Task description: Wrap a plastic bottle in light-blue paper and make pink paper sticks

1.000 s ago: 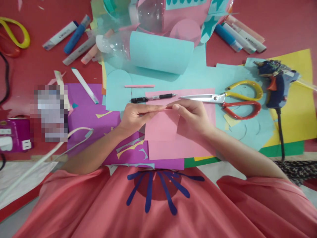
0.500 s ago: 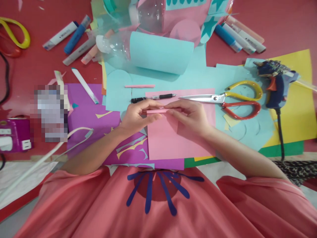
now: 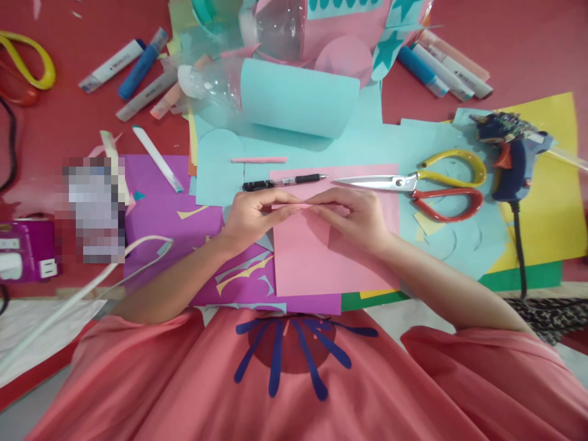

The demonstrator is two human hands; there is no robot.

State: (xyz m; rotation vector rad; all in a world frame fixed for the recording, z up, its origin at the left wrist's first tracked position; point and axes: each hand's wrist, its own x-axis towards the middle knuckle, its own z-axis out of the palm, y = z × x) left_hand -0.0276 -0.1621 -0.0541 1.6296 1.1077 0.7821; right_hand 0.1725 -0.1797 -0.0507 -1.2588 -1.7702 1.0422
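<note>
Both hands meet over a pink sheet [image 3: 303, 263], pinching a narrow pink paper strip [image 3: 301, 206] between thumbs and fingertips. My left hand [image 3: 257, 214] grips its left part, and my right hand [image 3: 353, 214] grips its right part; the fingers hide much of it. Just beyond the fingers lies a black pen [image 3: 289, 180]. Scissors with yellow and red handles [image 3: 413, 182] rest to the right, blades pointing left. Another thin pink strip [image 3: 260, 160] lies flat on the light blue paper [image 3: 367, 147].
A bottle wrapped in light blue paper [image 3: 298, 98] lies behind the hands. A glue gun [image 3: 514, 159] sits on the right over yellow paper [image 3: 551, 214]. Markers [image 3: 142, 64] lie at back left, others at back right. Purple paper [image 3: 156, 177] with scraps spreads left.
My right fingertips have shifted slightly left and the two hands' fingertips are closer together, covering more of the strip. Surrounding things have stayed put.
</note>
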